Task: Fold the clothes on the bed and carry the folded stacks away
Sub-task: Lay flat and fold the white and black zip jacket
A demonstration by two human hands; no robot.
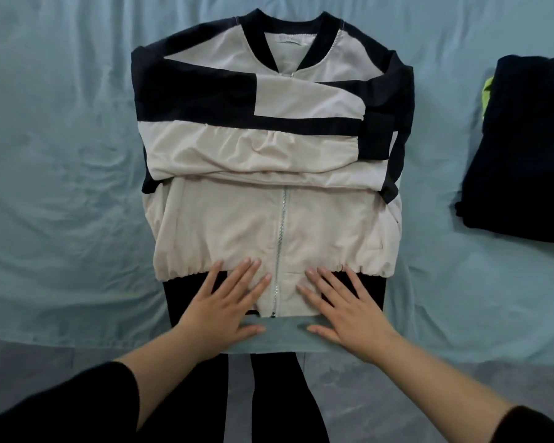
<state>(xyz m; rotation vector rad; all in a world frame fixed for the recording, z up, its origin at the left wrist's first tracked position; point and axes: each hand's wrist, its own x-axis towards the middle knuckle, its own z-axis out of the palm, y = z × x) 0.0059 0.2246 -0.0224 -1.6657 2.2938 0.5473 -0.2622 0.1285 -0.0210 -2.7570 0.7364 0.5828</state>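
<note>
left hand [227, 302] and right hand [343, 311] — flat on jacket [237, 225] hem

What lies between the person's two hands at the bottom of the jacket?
In the head view, the zipper of the jacket runs between the left hand and right hand, on a strip of cream fabric.

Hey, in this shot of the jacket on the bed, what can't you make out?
Dark folded stack: head view, cut off by the right edge; garment count unclear.
Yellow-green item: only a sliver shows beside the stack, which hides the rest.
Collar label of the jacket: too small to read.
Dark hem: partly covered by the left hand and right hand.
</note>
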